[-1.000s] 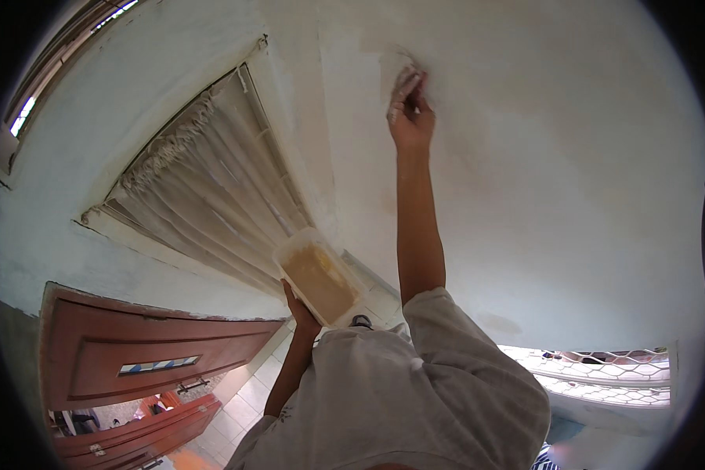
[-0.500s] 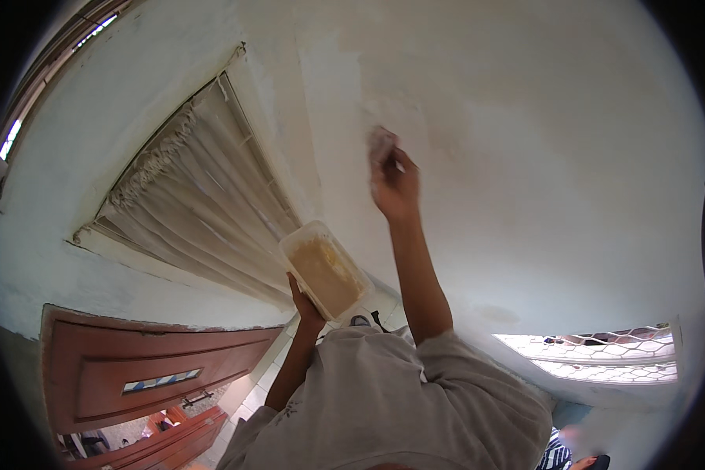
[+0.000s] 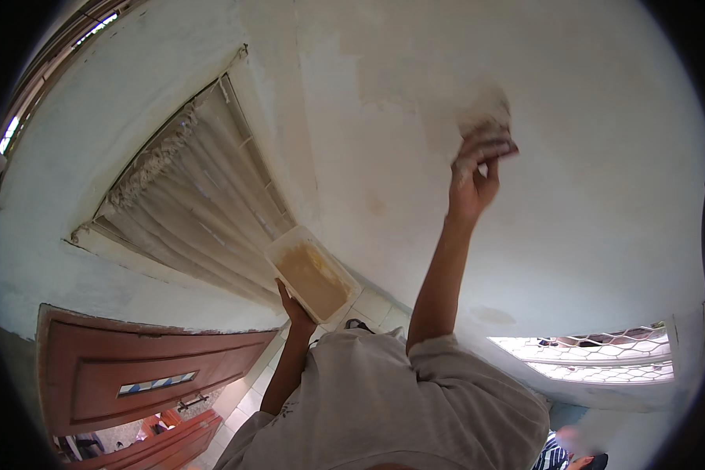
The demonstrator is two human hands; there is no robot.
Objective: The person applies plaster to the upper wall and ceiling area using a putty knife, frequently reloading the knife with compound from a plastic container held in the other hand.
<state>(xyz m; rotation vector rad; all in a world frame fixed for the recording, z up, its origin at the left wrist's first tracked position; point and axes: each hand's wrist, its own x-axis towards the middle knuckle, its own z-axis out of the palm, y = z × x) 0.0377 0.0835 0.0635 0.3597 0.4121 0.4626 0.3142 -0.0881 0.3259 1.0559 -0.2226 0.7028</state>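
My left hand [image 3: 294, 304] holds up a rectangular white plastic tub [image 3: 312, 274] by its lower end; the tub is smeared inside with beige paste. My right hand [image 3: 471, 174] is raised against the white wall [image 3: 587, 196], shut on a small flat tool [image 3: 486, 113] that presses on the plaster. The tool is blurred, so I cannot tell its exact kind. Around it the wall shows a duller, patchy area. My grey shirt [image 3: 384, 407] fills the lower middle.
A pale pleated curtain [image 3: 200, 196] hangs over a window to the left of the tub. A brown wooden door [image 3: 133, 376] is at the lower left. A window with a white grille [image 3: 595, 356] is at the lower right, with light floor tiles [image 3: 372, 305] near the tub.
My right hand has dropped from higher on the wall, then swept to the right with the tool. The left hand still holds the tub, a little lower in the picture.
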